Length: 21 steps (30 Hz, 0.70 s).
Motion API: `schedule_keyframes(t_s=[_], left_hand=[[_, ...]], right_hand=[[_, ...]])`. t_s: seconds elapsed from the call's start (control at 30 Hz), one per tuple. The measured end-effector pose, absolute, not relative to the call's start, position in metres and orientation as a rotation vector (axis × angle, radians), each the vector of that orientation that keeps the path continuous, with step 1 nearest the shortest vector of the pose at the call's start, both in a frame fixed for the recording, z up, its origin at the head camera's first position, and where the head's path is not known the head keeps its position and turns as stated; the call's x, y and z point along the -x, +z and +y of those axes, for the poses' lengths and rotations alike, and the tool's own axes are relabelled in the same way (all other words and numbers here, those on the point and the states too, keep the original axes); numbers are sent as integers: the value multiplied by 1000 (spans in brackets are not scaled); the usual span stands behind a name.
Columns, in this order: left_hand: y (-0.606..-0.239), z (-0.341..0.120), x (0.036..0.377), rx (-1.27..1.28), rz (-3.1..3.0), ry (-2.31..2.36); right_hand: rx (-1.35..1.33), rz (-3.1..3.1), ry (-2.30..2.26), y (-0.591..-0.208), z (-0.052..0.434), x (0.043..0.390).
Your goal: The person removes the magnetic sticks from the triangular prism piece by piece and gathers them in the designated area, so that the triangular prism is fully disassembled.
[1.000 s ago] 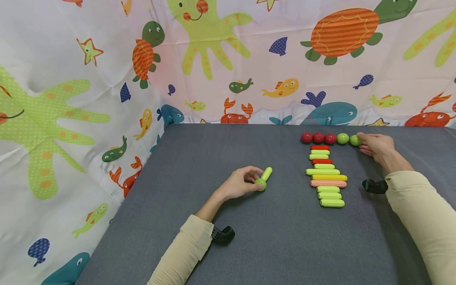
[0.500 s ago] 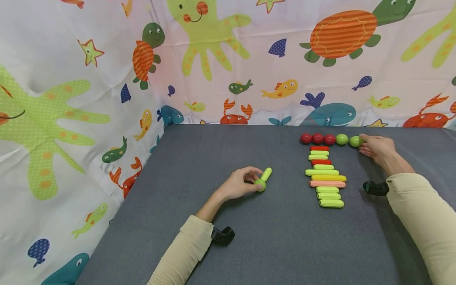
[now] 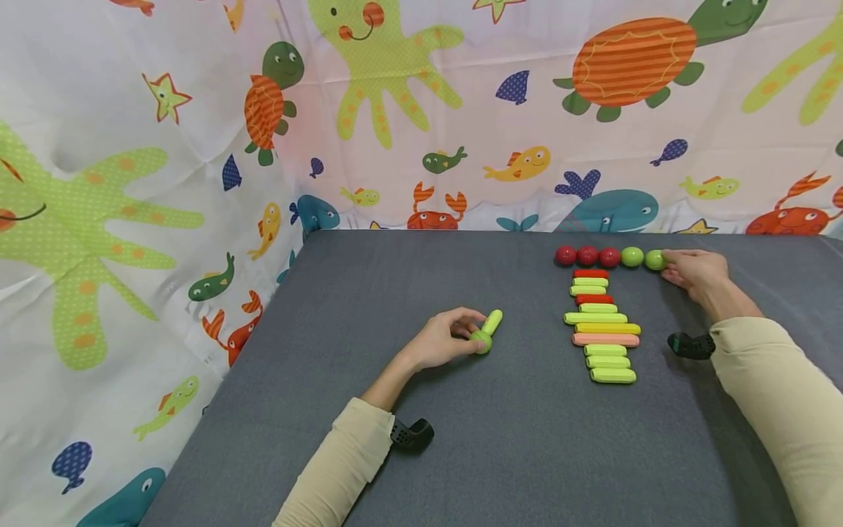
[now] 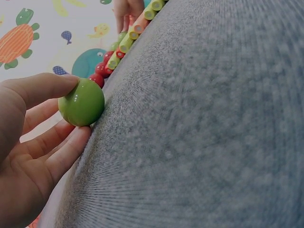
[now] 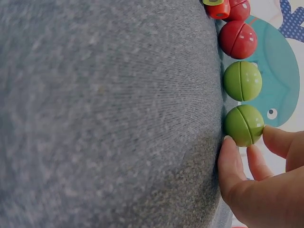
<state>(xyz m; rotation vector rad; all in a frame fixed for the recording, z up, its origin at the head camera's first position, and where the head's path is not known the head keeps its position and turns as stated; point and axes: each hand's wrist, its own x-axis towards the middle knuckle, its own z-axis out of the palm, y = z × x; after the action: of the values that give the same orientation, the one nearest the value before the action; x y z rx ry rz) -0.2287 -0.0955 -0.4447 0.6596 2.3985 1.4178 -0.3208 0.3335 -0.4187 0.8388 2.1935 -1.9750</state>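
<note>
On the dark grey table, my left hand (image 3: pixel 443 339) grips a green ball (image 4: pixel 81 102) between thumb and fingers. A short lime-green stick (image 3: pixel 492 322) lies just beyond that ball in the head view. Far to the right, my right hand (image 3: pixel 701 277) pinches another green ball (image 5: pixel 243 125), the rightmost of a row. Beside it, a small gap away, sits a second green ball (image 5: pixel 242 80), followed by red balls (image 3: pixel 587 255) on the left. Below the row runs a column of sticks: red, lime-green, yellow (image 3: pixel 607 329) and pink (image 3: pixel 606 340).
A patterned cloth (image 3: pixel 395 176) with sea animals hangs behind the table (image 3: pixel 369 293) and along its left side. The ball row lies close to the table's back edge. Black wrist devices (image 3: pixel 412 435) hang under both sleeves.
My right hand's green ball has shifted slightly left, closer to its neighbour, after a small shift right. The left hand and its ball have stayed in place.
</note>
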Motion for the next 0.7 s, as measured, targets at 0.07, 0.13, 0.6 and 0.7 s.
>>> schedule_keyframes(t_s=[0.07, 0.13, 0.6, 0.7], left_hand=[[-445, -96, 229, -659, 2395, 1422], [-446, -96, 229, -662, 2394, 1420], [-445, -97, 229, -676, 2388, 1427], [-445, -97, 229, -672, 2392, 1421]], right_hand=[[-845, 2190, -1973, -418, 333, 321], [-860, 2184, -1970, -418, 332, 321], [-892, 2195, -1959, -417, 328, 323], [-905, 2204, -1938, -417, 327, 323]])
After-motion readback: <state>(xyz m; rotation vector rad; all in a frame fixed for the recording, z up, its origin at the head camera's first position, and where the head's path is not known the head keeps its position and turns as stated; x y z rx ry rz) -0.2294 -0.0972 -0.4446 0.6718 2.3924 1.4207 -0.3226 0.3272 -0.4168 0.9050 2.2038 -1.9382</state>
